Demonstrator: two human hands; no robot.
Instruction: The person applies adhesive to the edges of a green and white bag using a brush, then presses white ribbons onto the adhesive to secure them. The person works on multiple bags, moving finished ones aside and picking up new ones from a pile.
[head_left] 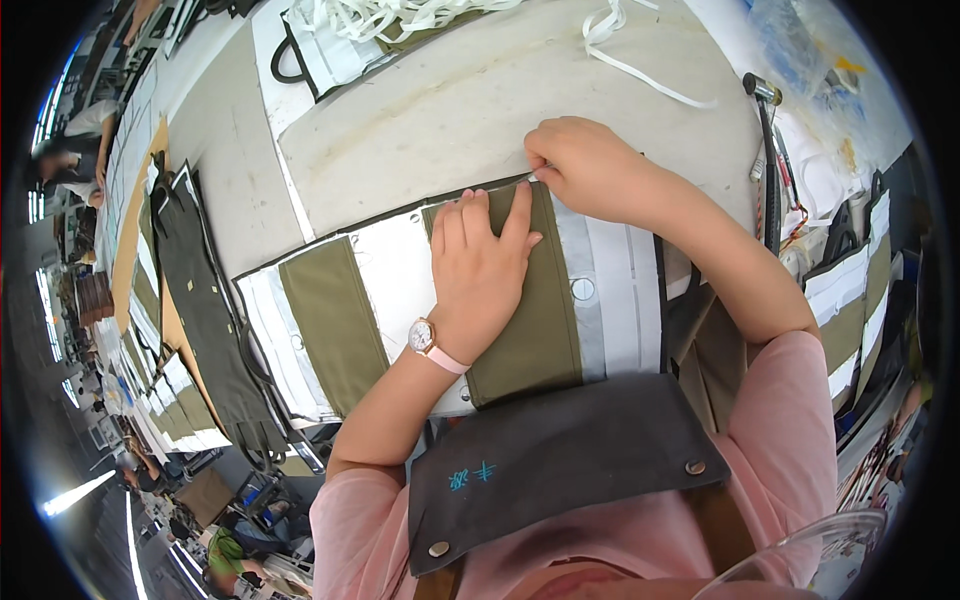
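Left hand (480, 270) lies flat and open on an olive cloth panel (525, 320) on the desk (450, 110). Right hand (585, 165) pinches the panel's top edge; if the flat hand lifts, the cloth could shift.

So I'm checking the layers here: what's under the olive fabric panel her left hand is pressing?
Under the olive panel lies a white sheet with grey strips, on the pale table. The left hand lies flat on the panel; anything beneath the panel itself is covered.
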